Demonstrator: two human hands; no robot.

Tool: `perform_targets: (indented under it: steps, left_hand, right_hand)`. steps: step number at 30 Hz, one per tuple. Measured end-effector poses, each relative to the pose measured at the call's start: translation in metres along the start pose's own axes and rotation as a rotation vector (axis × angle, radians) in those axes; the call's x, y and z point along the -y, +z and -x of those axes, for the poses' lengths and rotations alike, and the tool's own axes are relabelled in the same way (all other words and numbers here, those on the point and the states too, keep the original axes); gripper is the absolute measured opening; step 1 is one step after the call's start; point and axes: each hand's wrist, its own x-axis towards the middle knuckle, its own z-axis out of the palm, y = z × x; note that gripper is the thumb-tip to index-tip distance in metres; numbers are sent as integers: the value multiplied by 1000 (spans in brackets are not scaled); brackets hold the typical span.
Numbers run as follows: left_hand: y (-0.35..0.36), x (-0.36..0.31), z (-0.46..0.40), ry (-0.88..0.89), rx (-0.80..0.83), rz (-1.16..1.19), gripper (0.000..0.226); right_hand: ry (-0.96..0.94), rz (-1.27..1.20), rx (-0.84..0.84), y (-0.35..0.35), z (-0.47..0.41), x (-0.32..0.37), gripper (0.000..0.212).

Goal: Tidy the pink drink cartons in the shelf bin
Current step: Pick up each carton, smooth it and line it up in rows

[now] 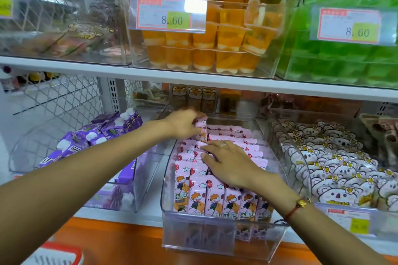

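Left hand (183,122) is gripping a far pink drink carton (201,128); right hand (228,163) is resting flat on the rows. Cartons likely light, stiff; best held by sides.

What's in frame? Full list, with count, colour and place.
drink cartons: many, pink, in rows in the middle bin
raised carton: one, pink, back left of that bin
middle bin: one, clear, lower shelf
purple cartons: many, bin to the left
koala packets: many, white, bin to the right
jelly cups: many, orange, upper shelf centre
green packs: many, upper shelf right
price tags: several, red-edged with yellow patches, bin fronts
left hand: grips the raised carton
right hand: flat on the carton tops; ring, red bracelet
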Motion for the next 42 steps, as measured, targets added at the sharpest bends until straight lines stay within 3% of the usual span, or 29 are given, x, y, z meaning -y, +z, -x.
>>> perform_targets:
  steps: [5, 7, 10, 13, 21, 27, 32, 37, 42]
  left_hand:
    - [10, 0, -11, -11, 17, -129, 55]
    - [12, 2, -13, -20, -4, -131, 40]
    - [12, 4, -17, 9, 107, -195, 16]
    - [8, 1, -15, 44, 154, -238, 24]
    - [10, -3, 0, 126, 80, -343, 28]
    - [15, -8, 9, 69, -129, -242, 16]
    - [6, -15, 21, -103, -357, 174, 23]
    - [4, -30, 55, -297, -641, 930, 19]
    - [-1, -47, 103, -234, -872, 1168, 6]
  right_hand:
    - [-18, -22, 14, -6, 2, 0, 46]
    - [-23, -30, 2, -12, 5, 1, 43]
    - [-31, -25, -39, -20, 12, 2, 40]
    - [-35, -1, -48, -21, 22, 3, 43]
    - [-75, 54, -135, -7, 48, 5, 48]
    - [-85, 137, -143, 0, 53, 7, 49]
    - [-93, 116, -133, 0, 53, 6, 50]
    - [-96, 6, -159, -5, 54, 6, 47]
    - [-50, -249, -344, -21, 63, 13, 34]
